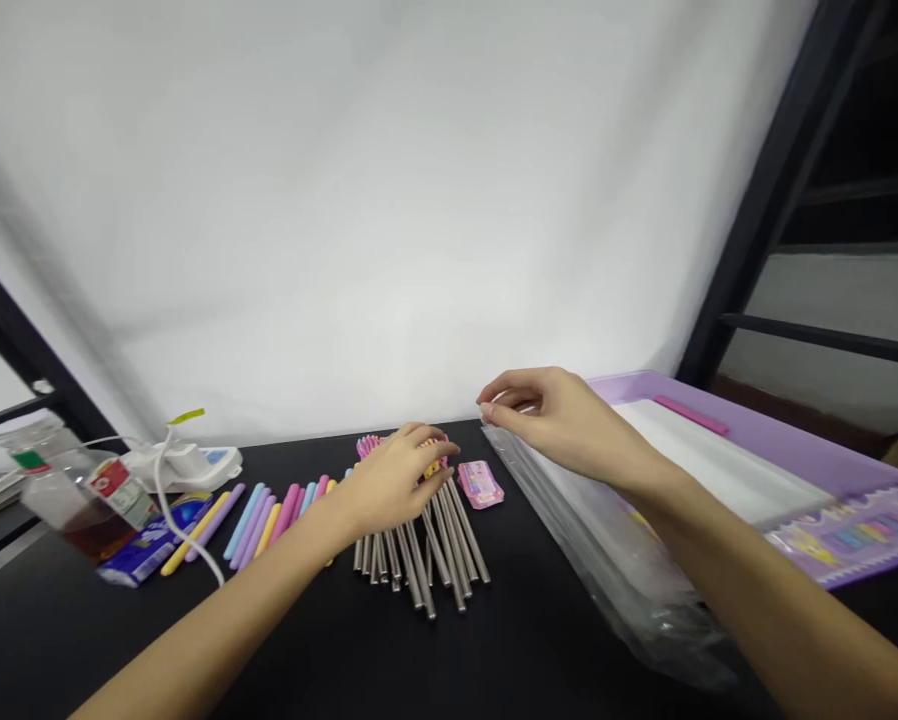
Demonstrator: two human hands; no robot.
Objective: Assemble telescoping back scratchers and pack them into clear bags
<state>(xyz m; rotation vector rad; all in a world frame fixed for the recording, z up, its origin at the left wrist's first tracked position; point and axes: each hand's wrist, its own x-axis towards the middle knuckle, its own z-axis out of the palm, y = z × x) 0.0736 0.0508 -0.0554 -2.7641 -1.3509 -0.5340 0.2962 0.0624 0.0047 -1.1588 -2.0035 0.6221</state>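
My left hand (pixel 398 478) is over the coloured heads of a fanned pile of thin metal sticks (pixel 419 560), its fingers apart and bent downward. It covers much of the pink and yellow heads, and I see nothing gripped in it. My right hand (pixel 561 418) has thumb and forefinger pinched at the far corner of a stack of clear plastic bags (pixel 606 560). The fingertips appear to touch the bag's edge. Between the hands lies a small stack of pink printed cards (pixel 480 484).
Pastel sticks (pixel 269 525) lie in a row at left. Beyond them are a blue packet (pixel 153 540), a bottle with amber liquid (pixel 81 500), and a white power strip (pixel 220 465) with a cable. A purple tray (pixel 779 440) stands right, against the dark frame (pixel 749 220).
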